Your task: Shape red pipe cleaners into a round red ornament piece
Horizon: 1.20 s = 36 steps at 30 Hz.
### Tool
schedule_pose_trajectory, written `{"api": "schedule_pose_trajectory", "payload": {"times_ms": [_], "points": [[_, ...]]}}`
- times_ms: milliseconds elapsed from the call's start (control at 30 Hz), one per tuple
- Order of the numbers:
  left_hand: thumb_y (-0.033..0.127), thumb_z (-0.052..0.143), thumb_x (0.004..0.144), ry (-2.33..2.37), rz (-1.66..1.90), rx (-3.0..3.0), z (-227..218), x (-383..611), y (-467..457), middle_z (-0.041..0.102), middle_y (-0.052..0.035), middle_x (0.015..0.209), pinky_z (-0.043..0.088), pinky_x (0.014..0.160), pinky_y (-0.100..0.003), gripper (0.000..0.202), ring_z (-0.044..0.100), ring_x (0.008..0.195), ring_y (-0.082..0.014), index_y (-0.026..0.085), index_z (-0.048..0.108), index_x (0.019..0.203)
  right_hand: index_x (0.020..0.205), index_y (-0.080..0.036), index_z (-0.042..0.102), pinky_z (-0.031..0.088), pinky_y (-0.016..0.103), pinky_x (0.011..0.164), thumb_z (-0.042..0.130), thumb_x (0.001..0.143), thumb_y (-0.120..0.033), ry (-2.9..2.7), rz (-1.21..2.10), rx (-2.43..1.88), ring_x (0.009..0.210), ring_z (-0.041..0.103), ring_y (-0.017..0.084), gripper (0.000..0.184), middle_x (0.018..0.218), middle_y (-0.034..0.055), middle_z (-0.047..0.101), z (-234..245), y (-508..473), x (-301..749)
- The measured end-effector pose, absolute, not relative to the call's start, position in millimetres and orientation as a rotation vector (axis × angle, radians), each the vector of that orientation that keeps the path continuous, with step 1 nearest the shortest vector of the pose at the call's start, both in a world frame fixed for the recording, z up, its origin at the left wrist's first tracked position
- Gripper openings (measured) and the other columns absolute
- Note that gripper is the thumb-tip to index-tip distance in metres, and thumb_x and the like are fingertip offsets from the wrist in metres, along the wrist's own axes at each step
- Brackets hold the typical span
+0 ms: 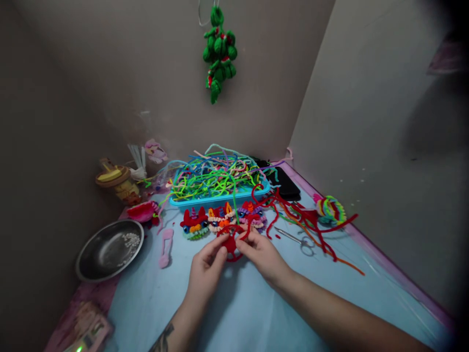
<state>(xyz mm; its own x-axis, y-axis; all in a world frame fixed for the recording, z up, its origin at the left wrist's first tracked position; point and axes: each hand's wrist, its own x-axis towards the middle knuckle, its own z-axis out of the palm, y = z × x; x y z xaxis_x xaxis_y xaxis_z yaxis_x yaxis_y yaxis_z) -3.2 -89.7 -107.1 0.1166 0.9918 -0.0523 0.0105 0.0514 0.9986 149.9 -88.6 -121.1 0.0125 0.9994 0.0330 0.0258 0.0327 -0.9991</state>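
Both hands meet low over the middle of the table around a red pipe-cleaner piece [231, 246], round with open gaps inside its rim. My left hand [209, 264] pinches its left side between thumb and index finger. My right hand [262, 252] grips the right side, where a red stem sticks up past the fingers. Just behind stand three colourful pipe-cleaner figures: one with a red top [194, 224], a cream and orange one [221, 217], and a purple and red one [252, 215]. Fingers cover part of the red piece.
A blue tray [216, 200] heaped with pipe cleaners stands behind. Scissors [295, 239] and loose red pipe cleaners [318, 227] lie right, near a black phone-like object [286, 183]. Leftward are a metal bowl [106, 261] and pink clip [166, 248]. Green ornaments [220, 54] hang on the wall.
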Motion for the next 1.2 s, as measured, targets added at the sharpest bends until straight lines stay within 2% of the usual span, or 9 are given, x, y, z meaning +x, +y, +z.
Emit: {"api": "schedule_pose_trajectory", "payload": {"times_ms": [100, 233, 333, 433, 500, 633, 800, 1000, 1200], "points": [[0.04, 0.063, 0.075, 1.197, 1.141, 1.171, -106.1, -5.8, -89.3, 0.068, -0.0043, 0.075, 0.046, 0.066, -0.025, 0.048, 0.061, 0.069, -0.0162, 0.016, 0.059, 0.116, 0.074, -0.019, 0.062, 0.039, 0.037, 0.091, 0.06, 0.075, -0.048, -1.16, 1.183, -1.175, 0.103, 0.053, 0.023, 0.03, 0.098, 0.0068, 0.063, -123.0, -87.0, 149.6], [0.04, 0.065, 0.073, 1.303, 1.301, 1.144, -104.1, -9.0, -84.6, 0.066, -0.0056, 0.087, 0.045, 0.077, -0.027, 0.035, 0.06, 0.083, -0.0176, 0.017, 0.064, 0.099, 0.076, -0.019, 0.059, 0.043, 0.036, 0.085, 0.06, 0.075, -0.048, -1.096, 1.197, -1.134, 0.089, 0.056, 0.02, 0.029, 0.086, 0.004, 0.061, -126.6, -85.6, 150.2], [0.04, 0.071, 0.066, 1.253, 1.319, 1.03, -103.5, -8.3, -80.5, 0.065, -0.0058, 0.091, 0.045, 0.075, -0.028, 0.04, 0.06, 0.084, -0.0179, 0.017, 0.061, 0.097, 0.074, -0.019, 0.06, 0.041, 0.038, 0.091, 0.06, 0.075, -0.049, -1.133, 1.196, -1.13, 0.099, 0.054, 0.022, 0.03, 0.096, 0.0061, 0.061, -126.1, -86.1, 151.7], [0.041, 0.071, 0.066, 1.117, 1.222, 0.89, -104.2, -6.8, -79.3, 0.066, -0.0029, 0.08, 0.045, 0.068, -0.026, 0.048, 0.06, 0.072, -0.015, 0.017, 0.057, 0.105, 0.075, -0.02, 0.061, 0.036, 0.04, 0.096, 0.059, 0.076, -0.051, -1.184, 1.19, -1.125, 0.111, 0.05, 0.024, 0.031, 0.113, 0.0078, 0.057, -122.8, -87.2, 153.7], [0.038, 0.072, 0.065, 1.076, 1.215, 0.842, -105.1, -7.0, -79.5, 0.063, 0.001, 0.069, 0.043, 0.062, -0.022, 0.048, 0.058, 0.062, -0.0114, 0.017, 0.056, 0.105, 0.075, -0.02, 0.061, 0.035, 0.04, 0.098, 0.058, 0.076, -0.05, -1.227, 1.176, -1.132, 0.113, 0.048, 0.024, 0.03, 0.117, 0.0085, 0.054, -119.7, -87.6, 154.8], [0.032, 0.075, 0.064, 1.068, 1.276, 0.793, -106.6, -9.4, -79.0, 0.058, 0.006, 0.061, 0.039, 0.056, -0.018, 0.041, 0.053, 0.053, -0.0068, 0.019, 0.056, 0.097, 0.069, -0.019, 0.058, 0.035, 0.039, 0.098, 0.057, 0.077, -0.044, -1.314, 1.095, -1.18, 0.113, 0.048, 0.023, 0.027, 0.115, 0.0091, 0.053, -113.7, -88.0, 155.2], [0.031, 0.074, 0.065, 1.051, 1.258, 0.778, -105.8, -10.6, -77.2, 0.059, 0.005, 0.062, 0.041, 0.058, -0.019, 0.038, 0.055, 0.055, -0.0078, 0.019, 0.055, 0.096, 0.069, -0.019, 0.058, 0.034, 0.038, 0.098, 0.055, 0.079, -0.037, -1.365, 1.011, -1.222, 0.113, 0.047, 0.023, 0.021, 0.114, 0.0088, 0.053, -111.2, -89.2, 155.0], [0.04, 0.065, 0.074, 0.957, 1.089, 0.711, -102.8, -9.2, -79.0, 0.057, 0.002, 0.061, 0.04, 0.055, -0.021, 0.036, 0.052, 0.054, -0.01, 0.014, 0.06, 0.099, 0.071, -0.019, 0.057, 0.035, 0.035, 0.098, 0.053, 0.082, -0.031, -1.478, 1.132, -1.098, 0.118, 0.045, 0.022, 0.016, 0.118, 0.0087, 0.049, -108.1, -92.8, 155.5], [0.032, 0.068, 0.071, 0.952, 1.043, 0.682, -103.9, -11.5, -78.3, 0.056, 0.0041, 0.06, 0.033, 0.048, -0.018, 0.037, 0.047, 0.046, -0.0064, 0.017, 0.058, 0.103, 0.074, -0.019, 0.059, 0.034, 0.033, 0.099, 0.054, 0.082, -0.024, -1.579, 1.187, -1.043, 0.119, 0.045, 0.019, 0.011, 0.122, 0.0072, 0.047, -105.4, -95.9, 152.9]]}}
